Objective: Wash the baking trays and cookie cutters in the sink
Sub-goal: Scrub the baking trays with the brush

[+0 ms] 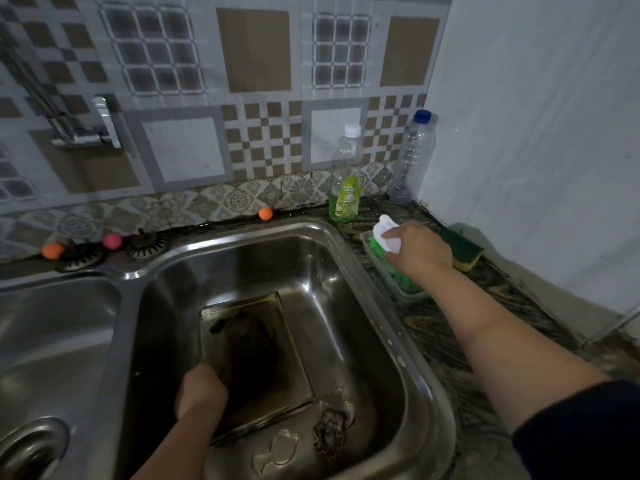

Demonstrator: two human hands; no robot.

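Our left hand point(201, 389) reached down low, fingers curled and pointing away from us, forearm bare. Our right arm stretched forward and to the right, a dark sleeve at the elbow, the right hand point(417, 247) palm down, fingers curled in a grip.

sink point(346, 258) far half: open | near floor: baking tray point(263, 344), cookie cutters point(329, 434)

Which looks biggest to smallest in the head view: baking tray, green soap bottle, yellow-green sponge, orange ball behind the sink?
1. baking tray, though it lies nearest the camera
2. green soap bottle
3. yellow-green sponge, partly hidden by the right hand
4. orange ball
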